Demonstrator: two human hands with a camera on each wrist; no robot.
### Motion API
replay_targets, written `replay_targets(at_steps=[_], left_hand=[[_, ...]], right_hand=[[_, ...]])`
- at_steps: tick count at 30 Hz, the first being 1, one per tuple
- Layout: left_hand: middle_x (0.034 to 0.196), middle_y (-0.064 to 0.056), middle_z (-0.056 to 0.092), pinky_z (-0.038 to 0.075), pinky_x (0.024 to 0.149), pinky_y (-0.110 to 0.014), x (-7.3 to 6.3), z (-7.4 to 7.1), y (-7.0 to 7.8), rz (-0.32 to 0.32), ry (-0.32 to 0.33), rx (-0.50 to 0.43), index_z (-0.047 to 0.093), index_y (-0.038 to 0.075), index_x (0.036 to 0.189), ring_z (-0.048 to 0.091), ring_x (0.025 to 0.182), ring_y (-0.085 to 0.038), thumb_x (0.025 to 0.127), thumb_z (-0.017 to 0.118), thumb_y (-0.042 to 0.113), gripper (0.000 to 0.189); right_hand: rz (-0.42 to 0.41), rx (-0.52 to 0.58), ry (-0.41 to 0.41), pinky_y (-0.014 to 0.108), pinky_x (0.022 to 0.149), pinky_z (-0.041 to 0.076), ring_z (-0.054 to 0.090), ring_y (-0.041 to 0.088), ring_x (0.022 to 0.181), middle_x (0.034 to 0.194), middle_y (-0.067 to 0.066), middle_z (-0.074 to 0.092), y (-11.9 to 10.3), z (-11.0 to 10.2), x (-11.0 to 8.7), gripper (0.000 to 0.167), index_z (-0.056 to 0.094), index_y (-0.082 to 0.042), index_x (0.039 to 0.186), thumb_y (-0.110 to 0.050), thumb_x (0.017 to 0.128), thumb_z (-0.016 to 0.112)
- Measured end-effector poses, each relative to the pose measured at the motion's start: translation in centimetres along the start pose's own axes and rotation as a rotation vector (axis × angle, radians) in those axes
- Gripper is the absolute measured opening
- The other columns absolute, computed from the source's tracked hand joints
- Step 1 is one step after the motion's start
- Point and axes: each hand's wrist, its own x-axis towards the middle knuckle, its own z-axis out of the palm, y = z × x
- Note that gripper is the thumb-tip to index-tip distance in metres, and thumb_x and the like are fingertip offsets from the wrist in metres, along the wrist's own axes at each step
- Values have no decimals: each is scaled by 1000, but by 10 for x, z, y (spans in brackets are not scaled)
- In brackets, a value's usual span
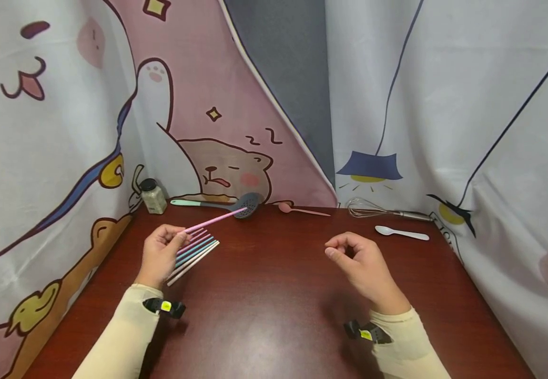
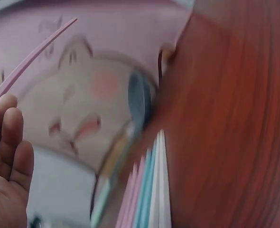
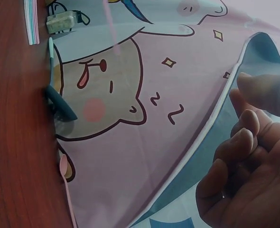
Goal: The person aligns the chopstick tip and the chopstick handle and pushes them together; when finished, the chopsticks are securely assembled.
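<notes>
My left hand [image 1: 158, 255] pinches a pink chopstick [image 1: 214, 219] between thumb and fingers, its thin end pointing up and to the right. Lying on the table below and beside that hand is a row of chopsticks: pink ones [image 2: 132, 199], blue ones [image 2: 147, 190] and white ones [image 2: 161, 185]. The held chopstick is raised above this row. On the other side, my right hand [image 1: 361, 268] hovers over the table with loosely curled fingers and nothing in them; the right wrist view shows its fingers bent and bare.
Along the back edge are a spice jar [image 1: 153, 197], a slotted spoon [image 1: 247, 205] with a mint handle, a pink spoon [image 1: 302, 210] and a whisk [image 1: 373, 209]. A white spoon [image 1: 402, 232] lies nearer, at right. Printed curtains [image 1: 274, 173] enclose the table [image 1: 264, 305].
</notes>
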Motion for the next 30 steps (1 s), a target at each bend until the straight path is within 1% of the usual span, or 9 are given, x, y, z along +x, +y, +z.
replay_targets(at_steps=[2, 5, 8, 11, 15, 18, 23, 27, 30], left_hand=[[87, 6, 76, 60, 78, -19, 6, -16, -10, -33, 51, 79, 64, -12, 111, 74, 84, -6, 103, 63, 0, 14], [88, 9, 75, 59, 78, -18, 15, -37, -25, -93, 94, 200, 66, -6, 113, 74, 86, -8, 105, 64, 8, 16], [87, 15, 72, 58, 76, -17, 23, -56, -39, -149, 125, 300, 68, -2, 114, 72, 86, -6, 106, 64, 13, 18], [85, 17, 71, 57, 74, -17, 30, -70, -49, -186, 152, 357, 69, -1, 114, 68, 82, 1, 106, 64, 13, 18], [86, 14, 72, 52, 69, -15, 35, -84, -59, -229, 152, 457, 70, 0, 114, 63, 79, 7, 105, 65, 14, 18], [91, 5, 74, 50, 65, -16, 36, -92, -63, -268, 129, 561, 71, 2, 115, 60, 77, 5, 105, 65, 17, 19], [99, -14, 71, 49, 65, -29, 38, -98, -62, -311, 57, 699, 71, 2, 116, 62, 77, -16, 106, 63, 21, 23], [107, -21, 70, 45, 72, -37, 39, -101, -60, -350, -15, 770, 72, 1, 113, 63, 93, -31, 105, 64, 23, 25], [114, -24, 70, 44, 77, -41, 40, -104, -59, -360, -81, 818, 73, 0, 111, 61, 103, -38, 104, 64, 23, 26]], right_hand=[[-1, -1, -3, 27, 54, 43, 50, 12, 65, 76, 1, 56, 0, 0, 0, 8, 75, -12, 98, -6, 94, 78], [-4, -4, -3, 27, 55, 43, 50, 11, 65, 77, 1, 57, 0, 0, 1, 9, 75, -13, 97, -6, 94, 78], [-7, -5, 0, 26, 55, 43, 50, 11, 66, 77, 2, 57, 0, 1, 1, 8, 75, -12, 97, -5, 94, 78], [-9, -1, 0, 26, 55, 42, 50, 11, 66, 77, 2, 56, 0, 2, 1, 6, 75, -9, 98, -5, 94, 78], [-5, 7, 3, 26, 55, 42, 50, 11, 66, 77, 1, 57, -2, 3, 0, 6, 75, -7, 98, -6, 94, 78], [-3, 9, 4, 26, 55, 42, 50, 13, 65, 77, 0, 57, -4, 3, -1, 6, 75, -10, 98, -6, 94, 78], [-6, 1, 8, 26, 55, 42, 51, 13, 65, 77, 1, 57, -4, 3, 0, 6, 75, -10, 97, -6, 94, 78], [-4, -7, 4, 26, 55, 43, 51, 14, 65, 77, 2, 57, -2, 1, 1, 7, 75, -11, 98, -6, 94, 78], [-1, -11, 4, 27, 55, 43, 51, 14, 65, 76, 2, 57, -1, 0, 1, 7, 75, -12, 98, -7, 94, 78]])
